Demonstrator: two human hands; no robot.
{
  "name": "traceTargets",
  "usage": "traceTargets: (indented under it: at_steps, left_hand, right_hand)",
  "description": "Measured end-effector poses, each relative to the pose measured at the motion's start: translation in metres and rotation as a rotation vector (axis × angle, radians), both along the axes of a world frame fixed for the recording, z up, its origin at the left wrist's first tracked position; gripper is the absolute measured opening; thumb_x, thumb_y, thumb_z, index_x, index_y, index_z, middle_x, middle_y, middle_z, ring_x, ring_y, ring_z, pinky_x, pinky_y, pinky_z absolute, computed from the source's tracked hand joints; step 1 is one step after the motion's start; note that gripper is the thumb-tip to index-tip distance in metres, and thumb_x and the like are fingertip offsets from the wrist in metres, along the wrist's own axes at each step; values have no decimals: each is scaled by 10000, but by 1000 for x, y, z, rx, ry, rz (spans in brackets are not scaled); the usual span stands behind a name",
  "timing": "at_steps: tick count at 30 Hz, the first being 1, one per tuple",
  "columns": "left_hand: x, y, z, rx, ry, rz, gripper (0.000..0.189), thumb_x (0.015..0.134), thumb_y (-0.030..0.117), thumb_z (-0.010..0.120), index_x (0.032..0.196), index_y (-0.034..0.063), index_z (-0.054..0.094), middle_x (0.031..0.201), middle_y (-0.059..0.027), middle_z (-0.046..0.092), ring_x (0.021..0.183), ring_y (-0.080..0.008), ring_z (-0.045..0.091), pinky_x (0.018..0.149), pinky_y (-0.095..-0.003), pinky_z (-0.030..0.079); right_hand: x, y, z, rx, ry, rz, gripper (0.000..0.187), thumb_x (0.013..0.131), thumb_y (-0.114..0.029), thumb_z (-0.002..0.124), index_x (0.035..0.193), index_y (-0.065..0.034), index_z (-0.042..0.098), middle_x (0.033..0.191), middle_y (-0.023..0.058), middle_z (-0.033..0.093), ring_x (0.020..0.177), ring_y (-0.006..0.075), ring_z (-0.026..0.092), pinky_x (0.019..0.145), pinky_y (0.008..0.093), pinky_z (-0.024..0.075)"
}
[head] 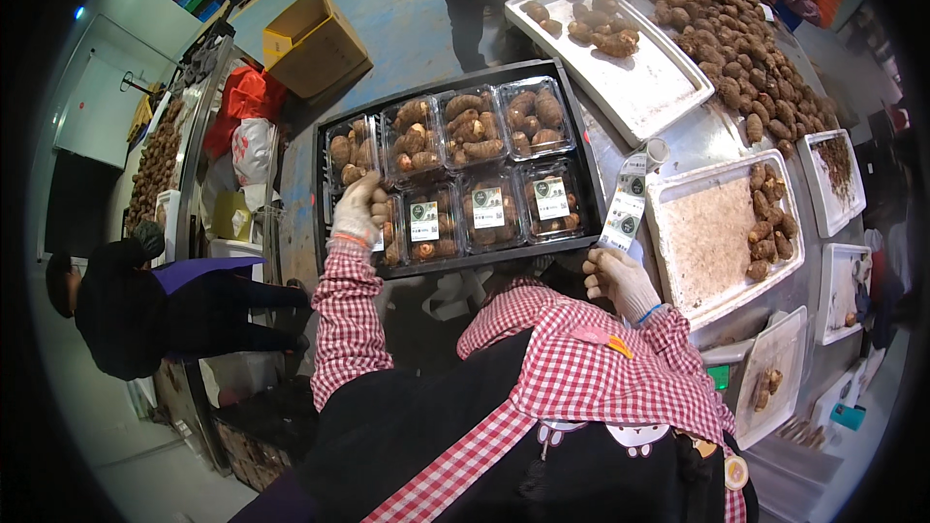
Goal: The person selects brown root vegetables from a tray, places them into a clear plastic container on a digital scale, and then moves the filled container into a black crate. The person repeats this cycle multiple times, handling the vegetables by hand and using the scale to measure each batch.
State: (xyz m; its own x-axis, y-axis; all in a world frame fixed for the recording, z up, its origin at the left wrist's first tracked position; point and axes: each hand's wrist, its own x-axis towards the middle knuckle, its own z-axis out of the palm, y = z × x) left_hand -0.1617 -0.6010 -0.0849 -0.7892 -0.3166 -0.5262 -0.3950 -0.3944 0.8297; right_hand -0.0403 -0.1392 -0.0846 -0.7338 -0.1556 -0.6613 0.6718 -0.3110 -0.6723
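A black crate [436, 266] in front of me holds two rows of clear plastic clamshell boxes filled with small taro corms. Boxes in the near row, such as the clamshell [488, 216], bear white-and-green labels; those in the far row, like the clamshell [472, 127], show none. My left hand [359, 209], in a whitish knit glove, rests with bent fingers over the near-left labelled clamshell [393, 232], partly hiding it. My gloved right hand [622, 282] is at the crate's near-right corner, its fingers closed at the lower end of a strip of printed labels [626, 200] running from a label roll [657, 150].
White foam trays holding taro, including a far tray [654, 102] and a near tray [697, 254], stand right of the crate. A taro heap [734, 36] covers the table beyond. A cardboard box [312, 43] sits far left. Other people stand left, ahead and far right.
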Motion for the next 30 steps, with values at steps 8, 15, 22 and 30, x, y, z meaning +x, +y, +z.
traceTargets:
  at_steps: [8, 15, 22, 30]
  left_hand:
    - [13, 180, 69, 433, 206, -623, 362, 1019, 291, 645, 1288, 54, 597, 844, -66, 657, 614, -150, 589, 499, -260, 468]
    - [27, 270, 51, 986, 209, -733, 357, 1040, 299, 597, 1274, 33, 639, 945, -111, 695, 760, -226, 637, 672, -347, 562]
    - [39, 300, 34, 1081, 31, -535, 312, 1016, 291, 625, 1180, 32, 681, 895, -115, 711, 729, -260, 668, 590, -358, 552]
    - [41, 345, 21, 1200, 10, -820, 356, 1050, 316, 530, 1210, 46, 697, 926, -123, 719, 729, -231, 625, 592, -310, 511]
  right_hand:
    - [-27, -11, 42, 245, 444, 265, 428, 988, -219, 638, 1338, 20, 581, 1158, 107, 666, 971, 145, 661, 873, 270, 545]
    - [-12, -13, 51, 473, 812, 274, 757, 815, -308, 782, 1426, 36, 497, 1234, 219, 656, 1180, 311, 627, 1042, 376, 475]
    - [22, 20, 55, 428, 546, -242, 221, 934, -199, 713, 1038, -3, 701, 904, 46, 696, 816, 102, 625, 725, 264, 522]
    - [50, 57, 70, 547, 512, -392, 209, 966, -169, 674, 1073, 10, 687, 955, 48, 691, 879, 100, 619, 788, 250, 522]
